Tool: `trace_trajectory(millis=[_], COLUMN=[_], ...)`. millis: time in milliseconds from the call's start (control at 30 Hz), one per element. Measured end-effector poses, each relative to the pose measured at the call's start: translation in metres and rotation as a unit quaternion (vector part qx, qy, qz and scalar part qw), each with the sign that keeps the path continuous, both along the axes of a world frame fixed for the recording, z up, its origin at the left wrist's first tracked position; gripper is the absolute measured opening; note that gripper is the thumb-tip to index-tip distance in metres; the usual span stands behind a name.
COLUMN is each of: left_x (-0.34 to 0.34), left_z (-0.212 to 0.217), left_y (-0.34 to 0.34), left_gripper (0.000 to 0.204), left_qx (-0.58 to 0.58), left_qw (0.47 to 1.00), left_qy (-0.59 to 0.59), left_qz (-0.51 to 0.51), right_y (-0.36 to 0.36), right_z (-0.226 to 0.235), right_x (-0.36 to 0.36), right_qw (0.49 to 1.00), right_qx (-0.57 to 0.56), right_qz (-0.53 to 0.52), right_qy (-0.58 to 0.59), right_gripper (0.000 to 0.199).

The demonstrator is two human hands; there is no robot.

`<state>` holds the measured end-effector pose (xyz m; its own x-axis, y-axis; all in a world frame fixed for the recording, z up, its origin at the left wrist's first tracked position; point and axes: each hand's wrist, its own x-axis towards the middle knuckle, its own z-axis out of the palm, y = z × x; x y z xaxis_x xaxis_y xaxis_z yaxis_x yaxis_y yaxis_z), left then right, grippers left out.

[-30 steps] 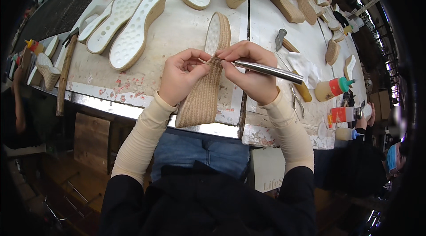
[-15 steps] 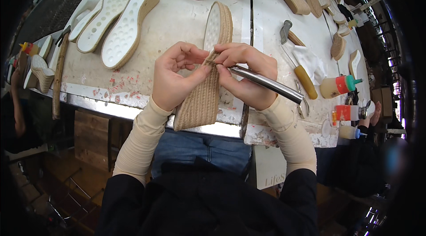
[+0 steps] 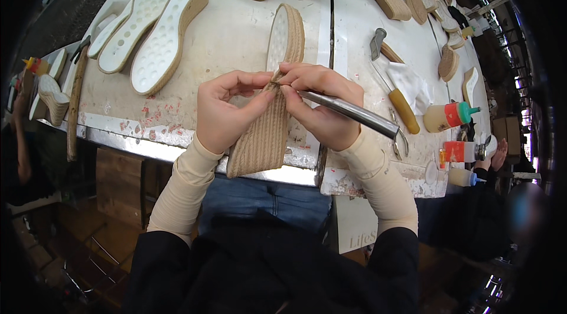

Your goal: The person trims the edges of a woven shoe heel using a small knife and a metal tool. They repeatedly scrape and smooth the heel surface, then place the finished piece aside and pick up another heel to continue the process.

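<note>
A wedge shoe sole [image 3: 260,142] wrapped in tan braided rope stands on its side at the table's front edge, its white dimpled face turned left. My left hand [image 3: 221,114] is closed, thumb and fingertips pinching the braid at the sole's narrow middle. From the other side, my right hand [image 3: 329,101] is closed on a tool with a shiny metal handle [image 3: 360,115], which slants out toward the lower right. Its working end is hidden between my fingertips, which meet those of my left hand at the braid.
Several rope-wrapped soles [image 3: 171,36] lie at the left and back. To the right are a hammer [image 3: 378,43], a yellow-handled tool [image 3: 404,110], pliers [image 3: 400,137], a white cloth [image 3: 410,86] and a green-capped glue bottle [image 3: 443,117]. A wooden stick [image 3: 75,104] crosses the left table edge.
Both hands, the sole and the metal tool appear slightly further left and lower, as the whole view has shifted a little. Both grips stay the same.
</note>
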<state>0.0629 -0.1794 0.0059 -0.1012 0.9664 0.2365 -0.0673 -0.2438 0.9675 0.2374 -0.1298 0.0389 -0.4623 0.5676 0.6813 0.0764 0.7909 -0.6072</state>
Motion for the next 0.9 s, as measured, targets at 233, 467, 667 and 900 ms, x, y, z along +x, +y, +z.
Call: trace_trajectory(millis=[233, 467, 667, 900], left_x=[0.0, -0.0004, 0.0001, -0.0009], left_z=[-0.0031, -0.0022, -0.0017, -0.0005], left_y=[-0.0005, 0.0005, 0.0001, 0.0003], left_gripper=[0.019, 0.022, 0.022, 0.022], left_qx=[-0.012, -0.016, -0.012, -0.022], left_qw=[1.0, 1.0, 1.0, 0.999], left_qy=[-0.017, -0.02, -0.014, -0.021], left_qz=[0.002, -0.005, -0.005, -0.01], right_y=[0.0026, 0.0031, 0.0039, 0.0057], right_z=[0.0005, 0.0006, -0.0016, -0.0013], right_x=[0.0046, 0.0051, 0.0032, 0.0057], right_qw=[0.992, 0.999, 1.0, 0.999], right_qx=[-0.11, -0.035, 0.018, -0.021], right_qz=[0.033, 0.019, 0.011, 0.034], right_qy=[0.057, 0.001, -0.002, 0.018], right_gripper=[0.023, 0.023, 0.023, 0.024])
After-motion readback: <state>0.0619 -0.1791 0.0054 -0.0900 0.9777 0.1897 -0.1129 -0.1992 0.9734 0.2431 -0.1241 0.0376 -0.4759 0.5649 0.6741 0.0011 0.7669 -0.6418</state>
